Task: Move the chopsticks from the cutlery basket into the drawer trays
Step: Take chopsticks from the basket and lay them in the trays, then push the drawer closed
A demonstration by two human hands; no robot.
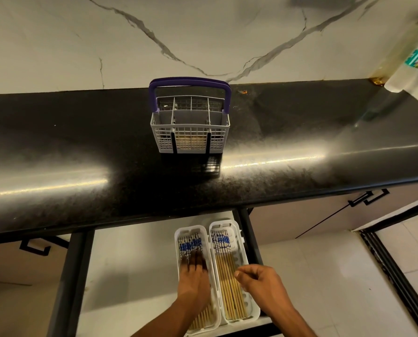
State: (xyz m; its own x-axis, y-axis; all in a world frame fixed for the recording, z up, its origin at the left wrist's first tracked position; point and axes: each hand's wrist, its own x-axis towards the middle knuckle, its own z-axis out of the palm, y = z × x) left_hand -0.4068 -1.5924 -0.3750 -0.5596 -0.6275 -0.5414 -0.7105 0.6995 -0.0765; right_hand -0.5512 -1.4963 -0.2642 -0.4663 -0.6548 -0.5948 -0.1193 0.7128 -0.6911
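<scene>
A grey cutlery basket [190, 128] with a purple handle stands on the black counter; no chopsticks rise above its rim. Below, in the open white drawer [130, 263], lie two white trays side by side. The left tray [180, 239] holds bamboo chopsticks [189, 242] with blue-patterned tops, and my left hand [194, 276] rests flat on them, fingers spread. The right tray [242, 242] holds a similar row of chopsticks [228, 283]. My right hand [256, 279] hovers over that tray's right edge, fingers loosely curled with nothing visible in them.
The black counter [300, 147] overhangs the back of the drawer. A clear bottle [410, 57] stands at the far right by the marble wall. Cabinet doors with black handles [368, 197] flank the drawer. Pale floor tiles [324, 263] lie to the right.
</scene>
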